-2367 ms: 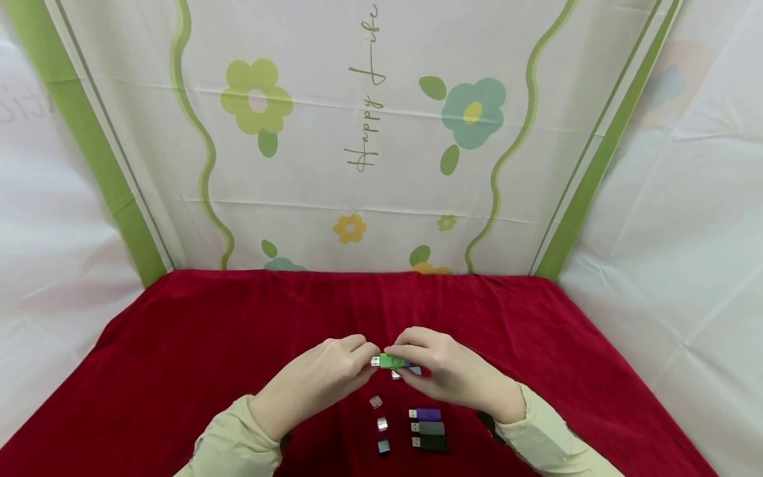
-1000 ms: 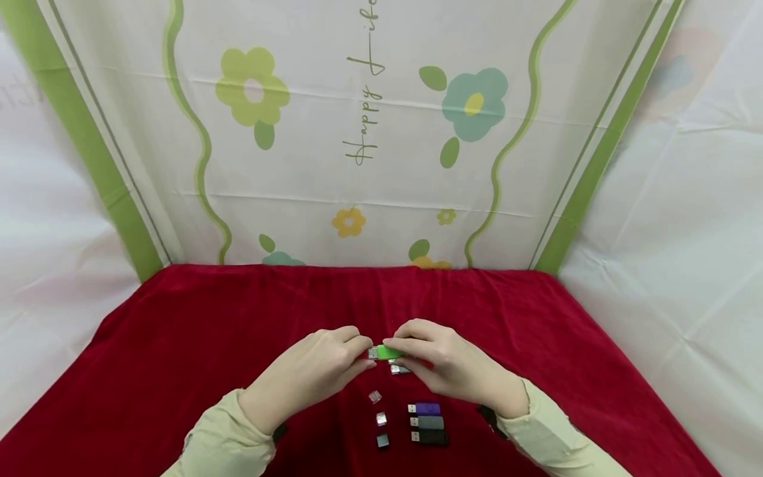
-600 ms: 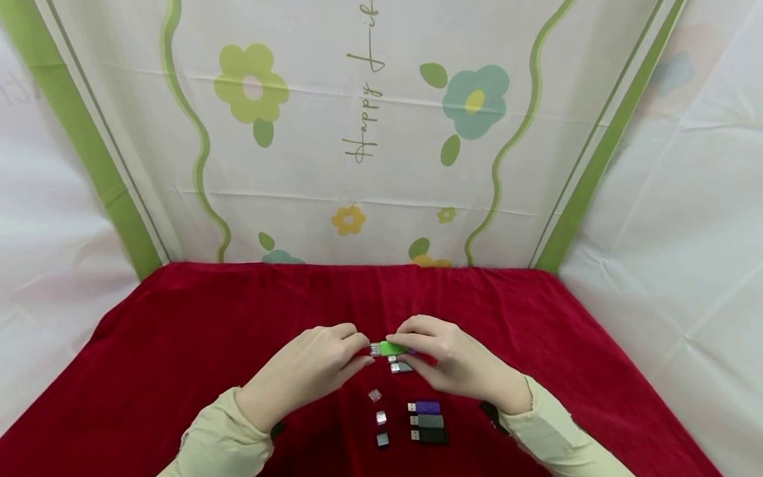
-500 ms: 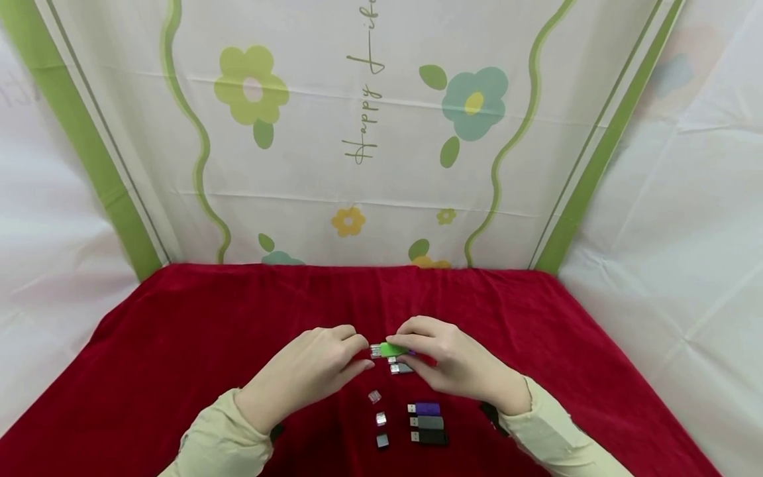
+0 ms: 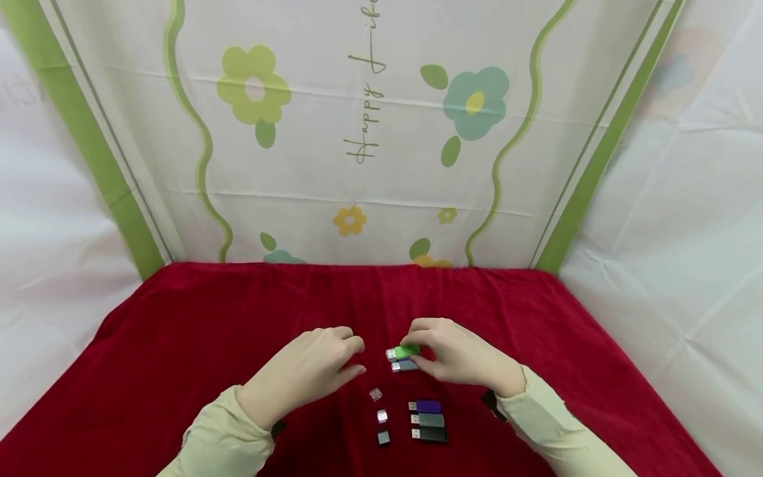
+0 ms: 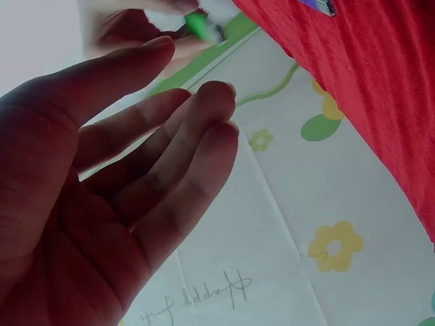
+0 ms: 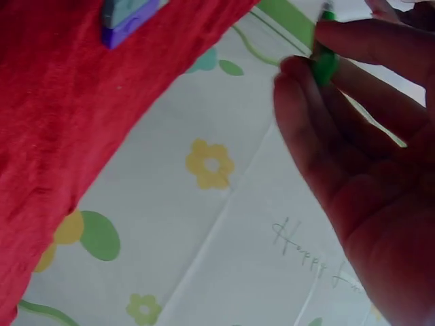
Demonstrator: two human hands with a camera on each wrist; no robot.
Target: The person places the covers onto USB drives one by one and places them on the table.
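My right hand [image 5: 456, 354] pinches a green USB flash drive [image 5: 408, 351] between thumb and fingers. Its silver plug end points left and seems to sit inside a clear cap. The right wrist view shows the same green drive [image 7: 325, 66], partly hidden by the fingertips. My left hand [image 5: 310, 368] hovers to the left, apart from the drive, with loosely bent fingers around nothing; the left wrist view confirms this bare hand [image 6: 136, 176]. Just below the green drive lies a grey USB flash drive [image 5: 407, 366], with a purple one [image 7: 132, 24] alongside, mostly hidden in the head view.
Nearer me lie a purple [image 5: 428, 406], a grey [image 5: 431, 420] and a black flash drive [image 5: 432, 434] in a column. Left of them, three small caps [image 5: 382, 416] form another column. Red cloth [image 5: 238, 318] covers the table; a printed curtain [image 5: 310, 165] hangs behind.
The green drive has moved right, away from my left fingers, with my right hand still pinching it. My left hand has drawn slightly left, its fingertips now clear of the plug end.
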